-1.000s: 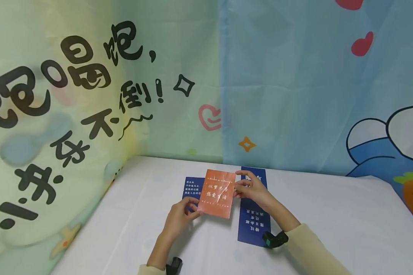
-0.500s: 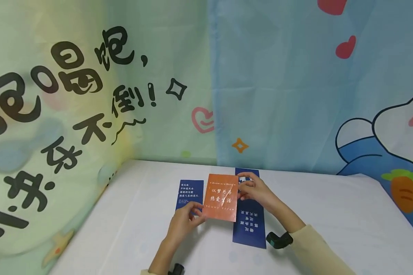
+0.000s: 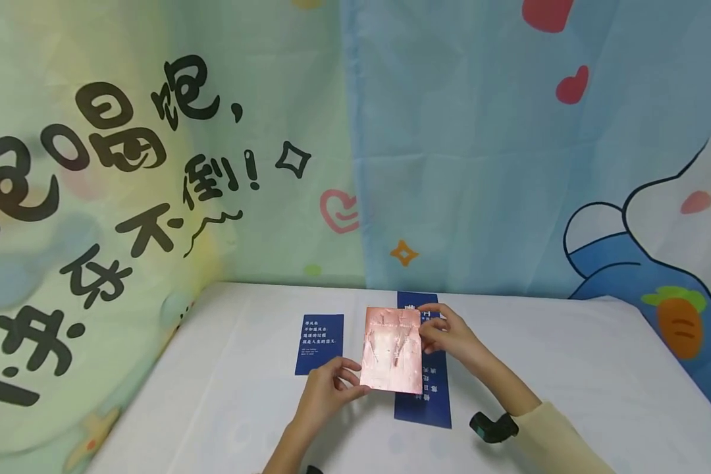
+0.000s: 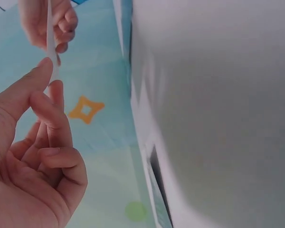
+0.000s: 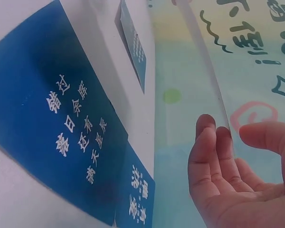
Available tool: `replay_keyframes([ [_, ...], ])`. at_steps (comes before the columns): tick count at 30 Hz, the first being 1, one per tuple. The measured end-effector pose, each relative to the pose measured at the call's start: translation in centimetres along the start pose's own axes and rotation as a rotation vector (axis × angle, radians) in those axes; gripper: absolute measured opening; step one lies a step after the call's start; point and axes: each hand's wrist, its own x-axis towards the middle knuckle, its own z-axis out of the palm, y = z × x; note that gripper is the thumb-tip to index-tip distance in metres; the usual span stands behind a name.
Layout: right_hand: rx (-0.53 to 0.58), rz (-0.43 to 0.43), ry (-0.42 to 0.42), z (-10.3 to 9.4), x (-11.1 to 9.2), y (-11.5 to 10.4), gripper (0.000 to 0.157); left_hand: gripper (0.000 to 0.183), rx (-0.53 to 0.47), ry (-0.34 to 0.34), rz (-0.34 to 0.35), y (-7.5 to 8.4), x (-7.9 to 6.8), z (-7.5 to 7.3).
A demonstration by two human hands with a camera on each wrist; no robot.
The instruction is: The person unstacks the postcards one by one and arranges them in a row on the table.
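Note:
Both hands hold an orange card (image 3: 392, 352) up above the table, its face washed pale pink by glare. My left hand (image 3: 332, 388) pinches its lower left corner between thumb and fingers; in the left wrist view the card (image 4: 51, 35) appears edge-on as a thin strip. At the upper right edge are the curled fingers and thumb of my right hand (image 3: 453, 336). Behind and below it lies a long dark blue card (image 3: 405, 411) with white writing, partly covered by the orange one. A smaller blue card (image 3: 320, 343) lies to the left, near the left hand's fingers.
A white cloth (image 3: 225, 401) covers the table. Printed curtains with large black characters and cartoon shapes stand along the left and back edges. A black wrist device (image 3: 493, 428) sits at the right sleeve (image 3: 559, 438).
The orange card has shifted right, off the smaller blue card and over the long one. It has tilted, and glare now hides its white writing. The head view has turned slightly right.

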Motion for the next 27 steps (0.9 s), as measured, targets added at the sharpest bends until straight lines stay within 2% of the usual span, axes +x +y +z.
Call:
replay_keyframes([
  [8,0.048,0.018,0.026,-1.1,-2.1,0.5,0.050,0.034,-0.010,-0.029,-0.002,1.1,-0.4,0.8],
  [15,0.062,0.010,0.026,-2.0,-3.1,0.4,0.049,0.032,-0.032,-0.059,0.009,2.0,-0.6,0.7],
  [27,0.053,0.054,0.060,-1.6,-4.7,0.8,0.049,0.030,-0.061,-0.107,0.029,2.3,-1.9,1.6],
])
